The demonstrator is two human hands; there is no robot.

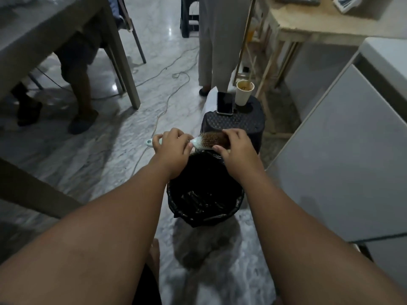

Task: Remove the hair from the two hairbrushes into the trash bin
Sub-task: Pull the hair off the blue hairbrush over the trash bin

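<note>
The pale green plastic hairbrush (203,143) with a clump of brown hair (217,138) in its bristles is held flat above the round bin with a black bag (204,194). This looks like the hair-pulling step. Next, the hair must come loose and drop into the bin. The left hand (170,148) is closed around the handle. The right hand (234,148) pinches the hair on the brush head.

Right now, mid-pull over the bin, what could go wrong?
1. The brush sits over the far rim of the bin, not its middle, so the hair that the right hand pulls could drop on the floor.
2. The left hand grips only the handle; a hard tug might twist the brush loose.
3. The phone and cup stand just behind; a jerk could hit them.
</note>
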